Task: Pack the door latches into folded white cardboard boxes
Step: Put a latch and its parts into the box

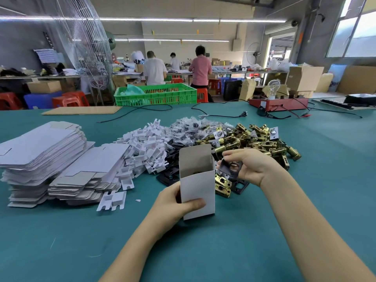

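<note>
From the head view we've got the left hand (175,202) wrapped round the lower part of an upright white box (197,184), thumb across its near face, top flap standing open at the far side. Just right of the box mouth, the right hand (252,165) pinches a dark flat plate (230,166) between thumb and fingertips, tilted toward the opening but not yet over it. Something dark shows low inside the box, though we cannot tell what it is. Beyond the hands lies the supply: the heap of brass door latches (254,141) to the far right, one latch (223,185) lying just beside the box's right wall, black plates (171,176) between, white card inserts (144,147) left of those, and bagged small parts (189,127) farther back. At the far left sit the stacks of flat unfolded boxes (46,157) on the green table (244,241). We judge we're mid-fill on this box: the plate is about to go in. The next move calls for swinging the plate left over the mouth, turning it edge-on so it slips past the walls, while the left hand keeps the box steady and square.
</note>
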A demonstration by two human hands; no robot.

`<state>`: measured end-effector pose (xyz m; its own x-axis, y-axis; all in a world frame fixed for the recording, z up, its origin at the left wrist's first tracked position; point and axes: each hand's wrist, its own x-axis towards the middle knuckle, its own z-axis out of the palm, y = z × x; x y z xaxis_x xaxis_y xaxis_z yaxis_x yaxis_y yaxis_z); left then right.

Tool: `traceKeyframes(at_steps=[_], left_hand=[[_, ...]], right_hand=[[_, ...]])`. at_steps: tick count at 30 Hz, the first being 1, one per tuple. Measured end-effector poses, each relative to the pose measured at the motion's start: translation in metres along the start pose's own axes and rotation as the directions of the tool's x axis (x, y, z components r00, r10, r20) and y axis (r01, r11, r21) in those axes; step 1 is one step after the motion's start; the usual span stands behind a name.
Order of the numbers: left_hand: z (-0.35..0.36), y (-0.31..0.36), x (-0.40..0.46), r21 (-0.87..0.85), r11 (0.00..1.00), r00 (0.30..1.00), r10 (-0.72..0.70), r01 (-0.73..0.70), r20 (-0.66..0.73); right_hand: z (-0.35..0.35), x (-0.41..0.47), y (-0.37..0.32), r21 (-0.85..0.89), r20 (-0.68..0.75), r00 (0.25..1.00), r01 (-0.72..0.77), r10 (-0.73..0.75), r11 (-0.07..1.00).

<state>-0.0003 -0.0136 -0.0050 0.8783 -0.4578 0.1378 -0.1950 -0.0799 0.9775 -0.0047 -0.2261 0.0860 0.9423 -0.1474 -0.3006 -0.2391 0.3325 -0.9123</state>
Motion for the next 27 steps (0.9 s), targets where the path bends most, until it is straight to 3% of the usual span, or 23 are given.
traceKeyframes(at_steps=[2, 5, 8, 12, 15, 21, 23, 27], left_hand=[[0.000, 0.000, 0.000, 0.001, 1.000, 1.000, -0.004, 0.004, 0.004], [0.000, 0.000, 0.000, -0.010, 1.000, 1.000, -0.017, 0.017, 0.005], [-0.001, -0.001, 0.001, -0.016, 1.000, 1.000, -0.026, 0.026, 0.001], [-0.001, -0.001, 0.000, -0.022, 0.999, 0.999, -0.034, 0.034, 0.002], [-0.001, -0.001, -0.001, -0.022, 0.999, 0.999, -0.038, 0.038, 0.006], [-0.001, 0.000, -0.001, -0.016, 0.999, 0.999, -0.035, 0.035, 0.014], [-0.001, 0.000, -0.001, -0.013, 0.999, 0.999, -0.034, 0.035, 0.012], [-0.001, -0.001, -0.001, 0.000, 0.999, 0.999, -0.037, 0.037, 0.005]], right_hand=[[0.002, -0.001, 0.000, -0.149, -0.060, 0.994, 0.083, -0.092, 0.985], [0.005, -0.009, -0.007, -0.492, -0.103, 0.923, 0.277, -0.372, 0.825], [0.009, -0.021, -0.017, -0.525, -0.062, 0.859, 0.404, -0.507, 0.749], [0.012, -0.040, -0.032, -0.514, -0.032, 0.813, 0.486, -0.582, 0.707], [0.017, -0.050, -0.037, -0.473, 0.013, 0.822, 0.506, -0.569, 0.721], [0.023, -0.053, -0.032, -0.698, 0.084, 0.821, 0.453, -0.565, 0.555], [0.021, -0.050, -0.032, -0.681, 0.044, 0.848, 0.412, -0.528, 0.606], [0.014, -0.046, -0.037, -0.388, -0.010, 0.951, 0.281, -0.309, 0.878]])
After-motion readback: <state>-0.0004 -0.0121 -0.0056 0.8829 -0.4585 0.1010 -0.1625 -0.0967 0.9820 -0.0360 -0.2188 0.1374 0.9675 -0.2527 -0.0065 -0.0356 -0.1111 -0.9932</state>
